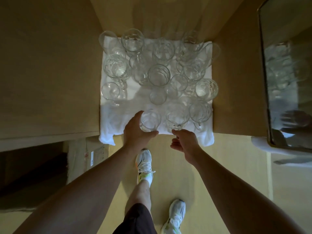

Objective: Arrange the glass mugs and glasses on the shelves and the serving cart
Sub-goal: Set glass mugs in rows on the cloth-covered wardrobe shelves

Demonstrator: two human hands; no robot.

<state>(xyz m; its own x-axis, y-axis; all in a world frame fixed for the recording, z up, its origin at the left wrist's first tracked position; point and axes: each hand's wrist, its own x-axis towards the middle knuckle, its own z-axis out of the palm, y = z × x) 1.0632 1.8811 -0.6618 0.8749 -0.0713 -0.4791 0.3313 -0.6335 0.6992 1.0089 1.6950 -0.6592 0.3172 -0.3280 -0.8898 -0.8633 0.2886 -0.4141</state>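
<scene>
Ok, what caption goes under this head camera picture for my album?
Left hand grips a glass on the white cloth; right hand reaches for a mug.

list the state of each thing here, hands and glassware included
left hand: grips a plain glass
plain glass: upright, empty, on the cloth's near edge
right hand: fingers curled at a faceted mug's base; hold unclear
faceted mug: upright, empty
other glasses: upright, empty, crowded together
white cloth: spread flat, near corners drooping
mirror: leaning, reflecting the glasses
</scene>
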